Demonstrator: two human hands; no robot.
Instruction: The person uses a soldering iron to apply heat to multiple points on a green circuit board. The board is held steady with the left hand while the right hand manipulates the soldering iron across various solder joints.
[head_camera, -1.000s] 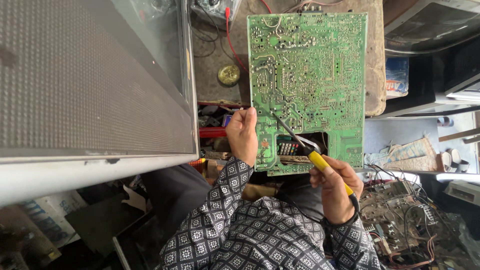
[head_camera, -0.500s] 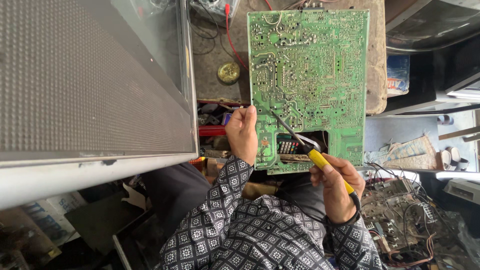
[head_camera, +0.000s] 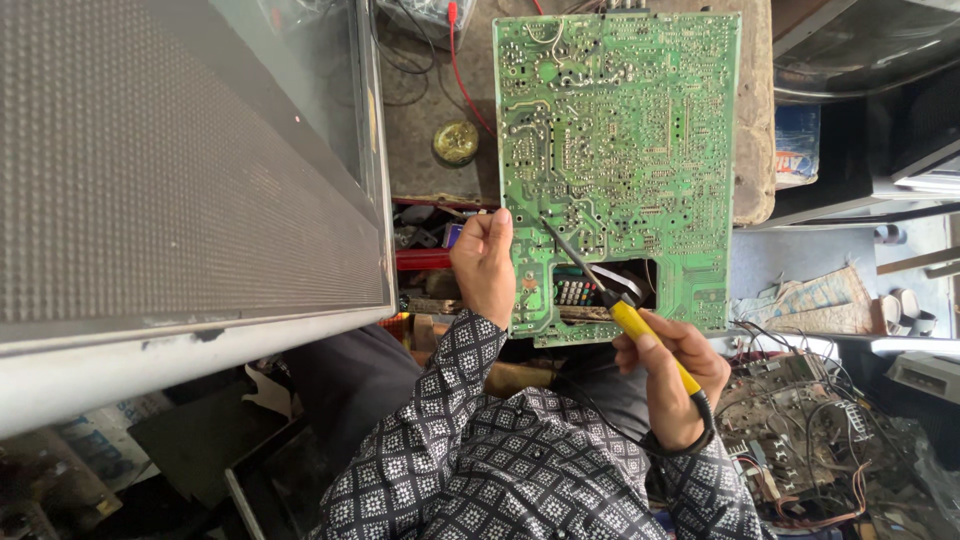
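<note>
A large green circuit board (head_camera: 620, 140) lies solder side up on a worn workbench (head_camera: 440, 90). My left hand (head_camera: 486, 265) grips the board's near left edge. My right hand (head_camera: 672, 372) holds a soldering iron with a yellow handle (head_camera: 640, 335); its dark tip touches the board near my left thumb. Both arms wear black-and-white patterned sleeves. A rectangular cut-out in the board (head_camera: 600, 285) shows dark parts beneath.
A big grey television set (head_camera: 180, 170) fills the left side. A round brass tin (head_camera: 456, 142) and a red wire (head_camera: 462, 60) lie on the bench. Another dark casing (head_camera: 870, 60) stands at right. Loose circuit boards and tangled wires (head_camera: 800, 440) lie at lower right.
None of note; both hands and the iron keep nearly the same place on the board.
</note>
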